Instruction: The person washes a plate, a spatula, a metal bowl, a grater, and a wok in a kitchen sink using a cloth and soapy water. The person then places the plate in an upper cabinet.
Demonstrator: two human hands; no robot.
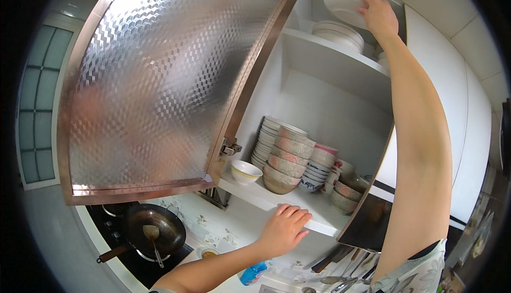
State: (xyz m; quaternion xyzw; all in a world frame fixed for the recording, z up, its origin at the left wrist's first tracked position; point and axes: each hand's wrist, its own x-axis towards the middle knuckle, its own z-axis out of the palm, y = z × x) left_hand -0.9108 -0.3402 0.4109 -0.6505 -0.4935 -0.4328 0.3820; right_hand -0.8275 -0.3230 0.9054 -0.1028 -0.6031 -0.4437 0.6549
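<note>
High in an open wall cabinet, my right hand (379, 15) grips the rim of a white plate (345, 7), tilted above a stack of white plates (337, 35) on the upper shelf. My left hand (285, 229) rests its fingertips on the front edge of the lower shelf (319, 225), holding nothing. On that shelf stand a yellow-rimmed white bowl (246, 172), a tall stack of patterned bowls (289, 157), a stack of small plates (263, 141) behind it, and several more stacked bowls (315, 173) to the right.
The cabinet's textured glass door (159, 93) stands open at the left. Below it, a wok (155, 229) with a spatula (151, 235) sits on the black stove. Knives and ladles (343, 269) hang under the cabinet, and a blue bottle (253, 273) stands on the counter.
</note>
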